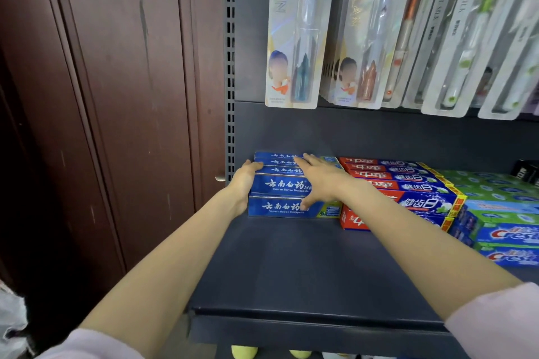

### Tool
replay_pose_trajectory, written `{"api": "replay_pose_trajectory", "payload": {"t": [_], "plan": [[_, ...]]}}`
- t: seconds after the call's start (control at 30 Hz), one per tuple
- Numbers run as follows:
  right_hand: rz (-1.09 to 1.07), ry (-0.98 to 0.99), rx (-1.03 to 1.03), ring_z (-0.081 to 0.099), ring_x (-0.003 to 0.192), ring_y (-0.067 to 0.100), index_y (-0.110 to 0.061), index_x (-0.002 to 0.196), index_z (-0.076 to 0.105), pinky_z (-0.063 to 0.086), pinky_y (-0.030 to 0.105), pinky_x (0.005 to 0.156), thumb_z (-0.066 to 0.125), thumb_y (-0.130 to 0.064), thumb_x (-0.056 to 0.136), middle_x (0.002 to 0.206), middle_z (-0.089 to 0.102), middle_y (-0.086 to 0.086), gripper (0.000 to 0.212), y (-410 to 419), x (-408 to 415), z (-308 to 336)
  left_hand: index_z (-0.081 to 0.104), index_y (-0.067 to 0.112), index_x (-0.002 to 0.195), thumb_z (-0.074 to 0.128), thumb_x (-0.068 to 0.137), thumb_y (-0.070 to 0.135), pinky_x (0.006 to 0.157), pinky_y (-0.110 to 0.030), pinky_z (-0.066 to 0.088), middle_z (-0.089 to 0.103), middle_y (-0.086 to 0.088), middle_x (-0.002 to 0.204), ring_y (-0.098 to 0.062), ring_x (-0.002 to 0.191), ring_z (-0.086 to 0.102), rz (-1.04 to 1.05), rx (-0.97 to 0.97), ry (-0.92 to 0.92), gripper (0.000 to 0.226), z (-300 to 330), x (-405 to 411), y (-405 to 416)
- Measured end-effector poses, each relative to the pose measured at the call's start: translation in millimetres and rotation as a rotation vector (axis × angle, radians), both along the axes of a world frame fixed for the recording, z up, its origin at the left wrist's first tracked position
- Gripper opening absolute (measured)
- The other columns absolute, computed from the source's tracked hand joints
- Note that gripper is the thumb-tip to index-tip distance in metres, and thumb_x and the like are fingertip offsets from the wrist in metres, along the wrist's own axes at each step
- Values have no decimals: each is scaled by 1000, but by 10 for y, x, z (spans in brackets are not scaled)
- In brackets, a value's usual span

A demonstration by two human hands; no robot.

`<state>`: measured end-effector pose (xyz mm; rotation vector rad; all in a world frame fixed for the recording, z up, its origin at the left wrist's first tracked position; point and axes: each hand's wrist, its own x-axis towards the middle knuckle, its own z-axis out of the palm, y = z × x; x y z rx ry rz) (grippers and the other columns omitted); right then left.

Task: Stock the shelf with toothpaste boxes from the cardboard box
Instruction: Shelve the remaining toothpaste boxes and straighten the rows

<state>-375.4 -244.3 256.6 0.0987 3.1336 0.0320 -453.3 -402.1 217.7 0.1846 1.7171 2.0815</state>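
Several blue toothpaste boxes with white Chinese lettering lie stacked at the back left of the dark shelf. My left hand presses flat against the stack's left end, fingertips curved over its upper edge. My right hand lies on top of the stack, fingers spread and straight, thumb down over the front face of the lower box. The cardboard box is out of view.
Red-and-blue toothpaste boxes stand stacked right of the blue ones, then green and blue Crest boxes. Packaged toothbrushes hang above. A slotted upright and a dark wooden door bound the left. The shelf's front half is bare.
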Motion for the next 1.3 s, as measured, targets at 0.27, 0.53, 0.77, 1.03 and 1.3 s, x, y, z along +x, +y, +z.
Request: {"api": "replay_pose_trajectory", "payload": {"t": [0.27,0.53,0.77,1.03,1.3], "plan": [[3,21,5,-2,148,21,-17,151,-3,11,37,119,77,-34,74,160,-6,5,113,-4,-3,1,20,17,151,49,97,31,71,-31,54,60,-4,116,-15,87,63,-1,-8,102,63,15,69,-44],[-1,-36,-5,-5,148,22,-17,150,-8,9,37,120,81,-30,69,160,-9,5,122,34,-5,6,19,32,149,81,71,27,115,-36,25,21,-6,157,-20,145,20,-42,-639,859,99,-76,211,-160],[-34,3,57,2,148,21,-16,151,-3,20,42,119,81,-28,69,160,-3,3,118,-4,-25,-3,28,28,147,77,75,31,113,-40,30,12,-9,159,-28,141,27,-31,-832,876,87,22,188,-114],[-16,296,133,21,144,23,-10,151,10,10,37,119,69,-49,77,156,21,7,103,-49,389,20,25,21,148,66,83,37,118,-38,12,7,-7,160,-26,147,7,113,-1144,1295,79,118,532,0],[-204,278,-118,23,142,24,-15,150,16,25,36,116,70,-42,79,155,23,4,94,675,1259,59,28,14,146,64,84,44,117,-32,13,32,-4,151,-20,143,21,-122,-1061,1482,78,183,966,598]]}}
